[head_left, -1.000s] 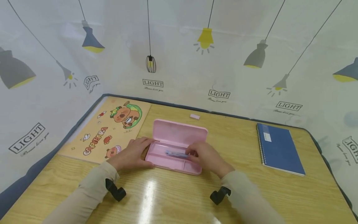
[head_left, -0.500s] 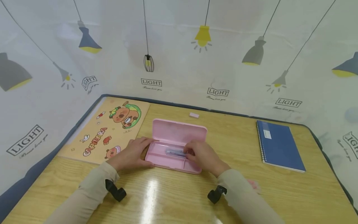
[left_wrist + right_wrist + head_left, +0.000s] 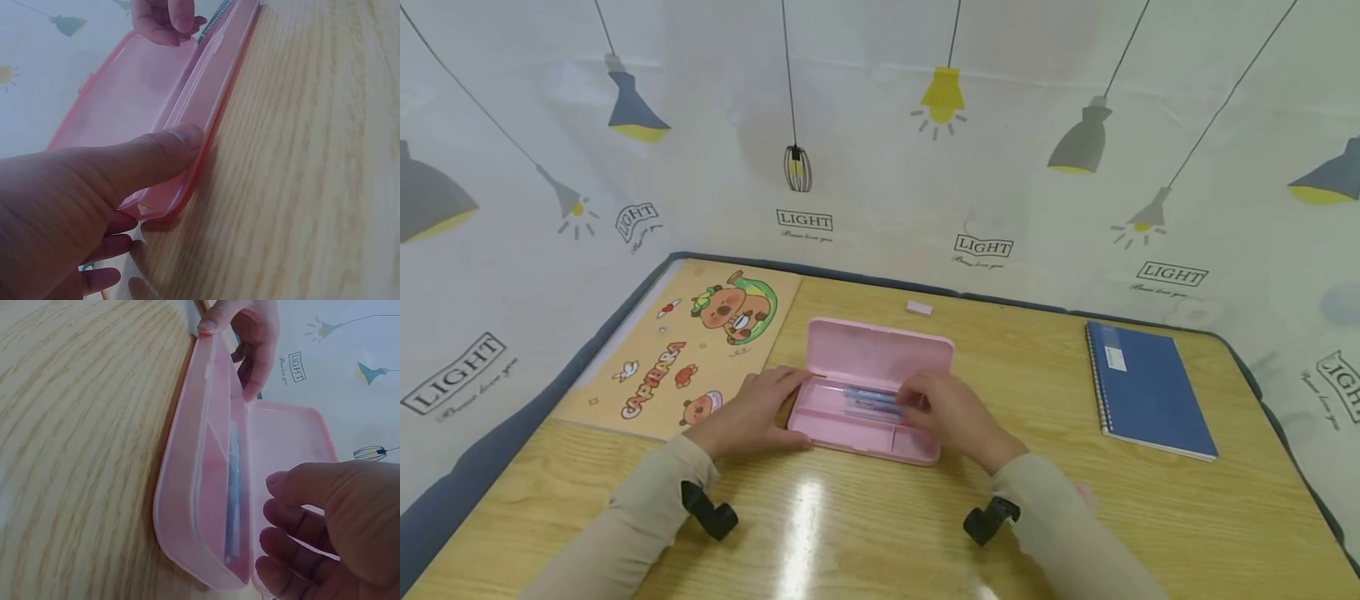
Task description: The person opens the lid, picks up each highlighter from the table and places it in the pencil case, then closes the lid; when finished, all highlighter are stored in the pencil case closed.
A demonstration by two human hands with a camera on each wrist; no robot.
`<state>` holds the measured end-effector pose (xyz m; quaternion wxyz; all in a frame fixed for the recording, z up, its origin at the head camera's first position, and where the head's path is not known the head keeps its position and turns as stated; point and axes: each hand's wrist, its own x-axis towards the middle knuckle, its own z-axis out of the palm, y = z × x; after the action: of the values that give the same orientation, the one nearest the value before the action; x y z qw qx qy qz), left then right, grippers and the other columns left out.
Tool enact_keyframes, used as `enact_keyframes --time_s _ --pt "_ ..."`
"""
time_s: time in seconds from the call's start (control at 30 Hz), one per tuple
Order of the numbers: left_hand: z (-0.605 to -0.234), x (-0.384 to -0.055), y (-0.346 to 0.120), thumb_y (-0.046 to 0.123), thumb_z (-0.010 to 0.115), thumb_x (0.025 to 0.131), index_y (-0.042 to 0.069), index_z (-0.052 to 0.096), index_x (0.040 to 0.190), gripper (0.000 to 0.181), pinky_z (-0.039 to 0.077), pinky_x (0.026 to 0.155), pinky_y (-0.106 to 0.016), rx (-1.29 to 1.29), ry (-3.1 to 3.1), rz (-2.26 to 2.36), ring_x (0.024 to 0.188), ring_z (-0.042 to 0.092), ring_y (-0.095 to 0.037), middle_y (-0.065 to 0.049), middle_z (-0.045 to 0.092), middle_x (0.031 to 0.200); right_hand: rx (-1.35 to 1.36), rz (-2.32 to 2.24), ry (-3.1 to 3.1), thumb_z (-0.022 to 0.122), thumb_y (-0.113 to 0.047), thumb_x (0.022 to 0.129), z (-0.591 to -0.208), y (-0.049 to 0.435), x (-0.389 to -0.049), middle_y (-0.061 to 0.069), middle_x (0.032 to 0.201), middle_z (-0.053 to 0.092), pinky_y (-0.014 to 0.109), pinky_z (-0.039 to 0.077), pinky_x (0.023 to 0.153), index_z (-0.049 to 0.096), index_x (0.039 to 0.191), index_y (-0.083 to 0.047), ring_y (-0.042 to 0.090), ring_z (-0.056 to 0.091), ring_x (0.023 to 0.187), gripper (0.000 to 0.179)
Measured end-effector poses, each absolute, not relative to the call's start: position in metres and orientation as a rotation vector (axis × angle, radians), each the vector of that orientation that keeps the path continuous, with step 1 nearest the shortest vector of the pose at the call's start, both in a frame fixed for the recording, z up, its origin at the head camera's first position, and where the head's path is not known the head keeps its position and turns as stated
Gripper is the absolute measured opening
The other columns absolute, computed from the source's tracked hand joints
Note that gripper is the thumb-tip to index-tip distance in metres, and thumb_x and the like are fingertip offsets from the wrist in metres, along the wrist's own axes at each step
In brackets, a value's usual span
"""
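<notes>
A: Pink pencil case [image 3: 846,433], mid-desk [image 3: 887,525], lid [image 3: 868,350] up. Pens [image 3: 871,400] in rear compartment [image 3: 827,396]. Handling?
B: Probably light, stiff, slick plastic; hold by the end walls. Pens likely smooth: pinch mid-barrel.
A: Grips?
B: Left grip [image 3: 748,417] pinches the case's left end. Right grip [image 3: 951,412] hovers over its right end, fingers loosely bent, holding nothing.
A: Beyond?
B: Eraser [image 3: 919,308] by the far edge.

Smooth plastic is being shown by the pencil case [image 3: 846,433], glare is being reflected by the near glossy wood-grain tabletop [image 3: 880,521], and matt cloth is being displayed by the sleeves [image 3: 625,517].
</notes>
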<state>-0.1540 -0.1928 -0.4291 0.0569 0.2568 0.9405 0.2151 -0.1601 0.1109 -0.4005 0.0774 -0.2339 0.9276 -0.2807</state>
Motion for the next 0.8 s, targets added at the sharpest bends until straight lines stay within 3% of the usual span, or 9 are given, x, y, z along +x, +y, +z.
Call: enact_keyframes --time_s 0.37,0.6,0.8 --pt "-0.429 -0.153 -0.193 0.052 0.08 0.075 0.009 0.041 0.149 0.094 0.033 0.104 -0.049 0.764 2.836 0.651 0.128 0.048 -0.027 -0.011 0.05 0.142 -0.766 -0.886 2.805 0.069 -0.014 0.091 -0.395 0.147 -0.145 -0.006 0.096 0.066 0.026 0.052 0.076 0.071 0.107 -0.014 0.007 0.057 0.084 0.016" --pt "-0.429 -0.153 -0.193 0.053 0.079 0.076 0.009 0.039 0.15 0.095 0.033 0.104 -0.048 0.759 2.83 0.648 0.129 0.047 -0.026 -0.011 0.05 0.143 -0.753 -0.88 2.84 0.068 -0.011 0.092 -0.391 0.18 -0.134 0.001 0.101 0.069 0.033 0.054 0.075 0.069 0.112 -0.011 0.009 0.059 0.087 0.02" --pt "-0.429 -0.153 -0.194 0.053 0.079 0.075 0.008 0.04 0.149 0.094 0.033 0.102 -0.048 0.771 2.837 0.653 0.127 0.048 -0.027 -0.012 0.051 0.141 -0.688 -0.815 2.859 0.067 -0.011 0.092 -0.386 0.212 -0.124 -0.001 0.098 0.068 0.028 0.053 0.072 0.069 0.114 -0.01 0.009 0.06 0.085 0.022"
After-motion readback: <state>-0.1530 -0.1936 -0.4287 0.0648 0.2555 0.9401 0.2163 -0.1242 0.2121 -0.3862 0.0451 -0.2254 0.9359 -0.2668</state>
